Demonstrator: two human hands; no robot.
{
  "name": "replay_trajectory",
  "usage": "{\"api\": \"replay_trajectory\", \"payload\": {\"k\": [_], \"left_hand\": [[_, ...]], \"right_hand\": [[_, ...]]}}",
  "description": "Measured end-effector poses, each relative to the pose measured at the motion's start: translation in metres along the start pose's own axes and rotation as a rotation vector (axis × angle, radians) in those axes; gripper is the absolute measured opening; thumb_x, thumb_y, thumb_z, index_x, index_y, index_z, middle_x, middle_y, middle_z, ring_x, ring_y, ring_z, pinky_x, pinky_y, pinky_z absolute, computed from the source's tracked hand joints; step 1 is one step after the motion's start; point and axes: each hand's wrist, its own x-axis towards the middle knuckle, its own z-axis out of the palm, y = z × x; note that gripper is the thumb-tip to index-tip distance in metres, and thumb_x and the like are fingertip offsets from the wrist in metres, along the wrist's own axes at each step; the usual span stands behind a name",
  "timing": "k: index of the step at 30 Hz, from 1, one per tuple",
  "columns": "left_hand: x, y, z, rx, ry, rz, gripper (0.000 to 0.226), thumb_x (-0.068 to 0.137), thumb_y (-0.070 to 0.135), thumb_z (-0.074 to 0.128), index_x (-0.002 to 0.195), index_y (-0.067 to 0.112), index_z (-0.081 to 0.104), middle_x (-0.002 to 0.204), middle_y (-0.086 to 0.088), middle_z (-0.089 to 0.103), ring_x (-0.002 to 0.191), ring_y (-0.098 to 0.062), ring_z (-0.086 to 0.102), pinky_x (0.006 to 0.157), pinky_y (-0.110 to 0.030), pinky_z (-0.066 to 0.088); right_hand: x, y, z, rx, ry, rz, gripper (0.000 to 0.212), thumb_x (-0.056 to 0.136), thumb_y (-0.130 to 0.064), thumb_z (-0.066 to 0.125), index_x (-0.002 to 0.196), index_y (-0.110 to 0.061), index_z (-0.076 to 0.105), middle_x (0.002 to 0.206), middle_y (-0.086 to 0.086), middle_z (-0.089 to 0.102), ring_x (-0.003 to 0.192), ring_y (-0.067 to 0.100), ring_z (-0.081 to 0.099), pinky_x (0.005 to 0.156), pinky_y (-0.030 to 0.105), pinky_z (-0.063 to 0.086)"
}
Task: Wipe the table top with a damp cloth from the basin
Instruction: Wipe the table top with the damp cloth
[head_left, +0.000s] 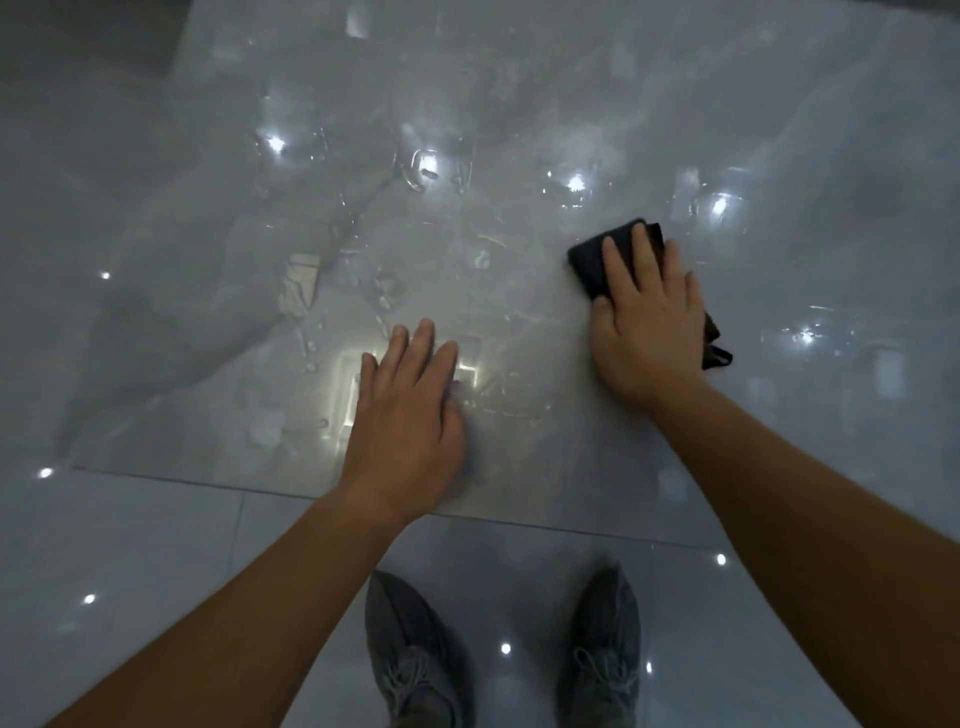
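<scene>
- Right hand, centre right: fingers straight, close together, pressing flat on the dark cloth.
- Left hand, centre: fingers straight, slightly spread, flat on the wet table.

I'm getting a dim, bluish-grey picture here, and the glossy table top throws back small white glare spots plus one bright rectangular reflection near the centre. The top-left corner falls dark, and everything looks soft.
</scene>
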Motion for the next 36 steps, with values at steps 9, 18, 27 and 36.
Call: {"api": "replay_trajectory", "payload": {"k": [9,18,27,36], "left_hand": [[-0.013,-0.029,0.000,0.169,-0.033,0.149,0.065,0.100,0.042,0.030,0.155,0.007,0.025,0.167,-0.010,0.012,0.155,-0.022,0.003,0.125,-0.045,0.007],[-0.014,-0.026,0.003,0.204,-0.029,0.143,0.069,0.097,0.037,0.030,0.157,0.005,0.017,0.167,-0.012,0.006,0.155,-0.024,-0.003,0.125,-0.043,-0.001],[-0.018,-0.014,0.005,0.200,0.025,0.107,0.066,0.093,0.032,0.029,0.149,-0.001,0.033,0.160,-0.022,0.026,0.151,-0.035,0.018,0.124,-0.051,0.012],[-0.040,0.086,0.062,0.195,-0.014,0.147,0.057,0.094,0.036,0.035,0.146,0.013,0.040,0.160,-0.020,0.027,0.151,-0.036,0.017,0.122,-0.053,0.011]], "right_hand": [[-0.092,-0.045,0.027,-0.107,-0.057,-0.495,0.058,0.101,-0.038,0.041,0.157,-0.027,0.032,0.167,0.003,0.020,0.155,0.032,0.013,0.123,0.054,0.014],[-0.074,0.004,0.010,-0.039,0.011,0.151,0.064,0.098,-0.042,0.026,0.159,-0.023,0.023,0.169,0.007,0.012,0.154,0.037,0.010,0.123,0.056,0.012],[-0.114,-0.048,0.029,-0.090,-0.055,-0.507,0.057,0.103,-0.040,0.038,0.157,-0.027,0.029,0.168,0.004,0.016,0.155,0.033,0.008,0.124,0.056,0.007],[-0.139,0.142,0.001,-0.094,-0.012,-0.293,0.057,0.099,-0.039,0.042,0.154,-0.026,0.037,0.165,0.004,0.026,0.153,0.034,0.020,0.121,0.057,0.020]]}}
